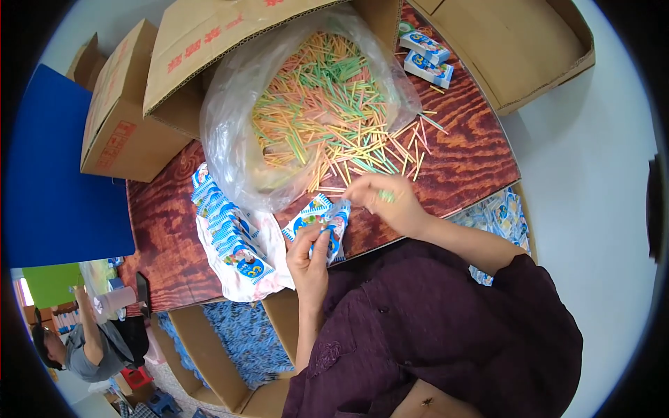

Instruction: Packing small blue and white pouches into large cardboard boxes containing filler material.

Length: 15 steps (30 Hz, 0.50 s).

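Note:
My left hand (309, 259) is closed, pinching a small blue-and-white packet (335, 233) upright near the table's front edge. Beside the packet's top, my right hand (391, 206) is curled, slightly blurred, with bits of green stick (387, 196) showing among its fingers. Whether its fingertips touch the packet I cannot tell. Another packet (300, 221) lies flat just behind my left hand. Beyond both hands, a clear plastic bag (233, 150) lies open, full of thin pink, yellow and green sticks (317, 104). Several loose sticks (408, 155) spill onto the table.
A row of packets (233, 233) lies on white sheeting (272, 244) to the left. Cardboard boxes (115, 104) stand behind, around the bag. Small boxes (428, 66) sit at the far right. Below the table, cartons (244, 334) hold many packets. Another person (97, 352) sits at the lower left.

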Available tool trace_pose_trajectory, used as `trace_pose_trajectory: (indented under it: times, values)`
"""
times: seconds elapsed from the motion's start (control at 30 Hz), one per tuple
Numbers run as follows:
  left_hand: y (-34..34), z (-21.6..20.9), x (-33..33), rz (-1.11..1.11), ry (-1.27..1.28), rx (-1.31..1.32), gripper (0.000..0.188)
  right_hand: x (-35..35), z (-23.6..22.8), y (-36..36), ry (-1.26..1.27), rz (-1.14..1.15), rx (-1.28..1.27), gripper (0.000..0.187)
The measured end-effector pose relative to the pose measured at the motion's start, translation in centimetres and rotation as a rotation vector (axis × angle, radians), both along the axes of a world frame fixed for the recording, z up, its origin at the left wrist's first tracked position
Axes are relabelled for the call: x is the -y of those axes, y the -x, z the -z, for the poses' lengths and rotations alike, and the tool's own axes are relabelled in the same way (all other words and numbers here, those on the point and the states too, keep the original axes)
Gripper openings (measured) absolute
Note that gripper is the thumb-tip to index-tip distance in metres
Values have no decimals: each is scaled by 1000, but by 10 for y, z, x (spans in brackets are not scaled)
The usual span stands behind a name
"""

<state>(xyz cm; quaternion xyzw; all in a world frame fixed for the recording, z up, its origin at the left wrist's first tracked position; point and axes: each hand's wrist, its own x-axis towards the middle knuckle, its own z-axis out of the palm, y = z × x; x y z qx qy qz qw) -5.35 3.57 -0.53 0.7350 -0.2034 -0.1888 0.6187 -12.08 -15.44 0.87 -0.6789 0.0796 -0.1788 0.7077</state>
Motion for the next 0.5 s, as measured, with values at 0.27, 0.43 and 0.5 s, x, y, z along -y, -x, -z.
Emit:
trace_pose_trajectory:
  times: [0.27,0.43,0.5]
  values:
    - [-2,8,8,149,8,145,8,29,-19,-25,-1136,-61,-107,38]
    - [-3,9,10,144,5,78,9,22,-19,-28,-1203,-117,-172,41]
    - [-4,12,10,148,2,80,9,17,-19,-29,-1176,-134,-179,41]
